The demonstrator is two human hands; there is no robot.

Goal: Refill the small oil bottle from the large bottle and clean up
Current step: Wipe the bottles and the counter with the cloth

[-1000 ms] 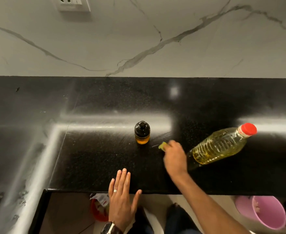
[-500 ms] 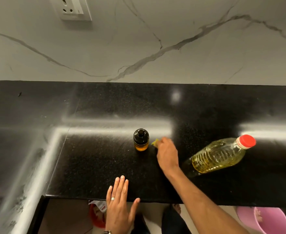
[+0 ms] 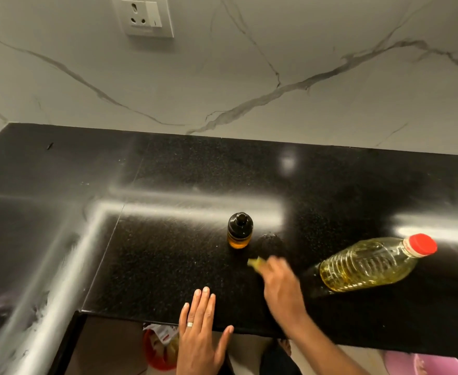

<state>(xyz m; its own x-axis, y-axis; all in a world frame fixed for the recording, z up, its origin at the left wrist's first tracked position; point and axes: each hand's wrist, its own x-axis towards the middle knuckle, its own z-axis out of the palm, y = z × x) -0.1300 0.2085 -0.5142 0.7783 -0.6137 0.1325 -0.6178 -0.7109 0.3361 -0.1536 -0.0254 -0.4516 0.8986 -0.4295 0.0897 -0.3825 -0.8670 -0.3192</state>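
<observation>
You're on the clean-up step: your right hand (image 3: 279,285) pinches a yellow-green sponge (image 3: 254,262) on the counter (image 3: 168,266) just in front of the capped small oil bottle (image 3: 240,230). Your left hand (image 3: 199,331) lies spread flat at the front edge. The large bottle (image 3: 371,262) stands capped to the right. Next, wipe around the bottle's base without nudging it.

Two oil bottles before us

We see the capped small dark bottle (image 3: 239,230) upright at centre; the red-capped large bottle (image 3: 371,263) stands at its four o'clock.

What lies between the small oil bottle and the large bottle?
In the head view, bare black countertop; the right hand with a yellow-green sponge works just nearer.
</observation>
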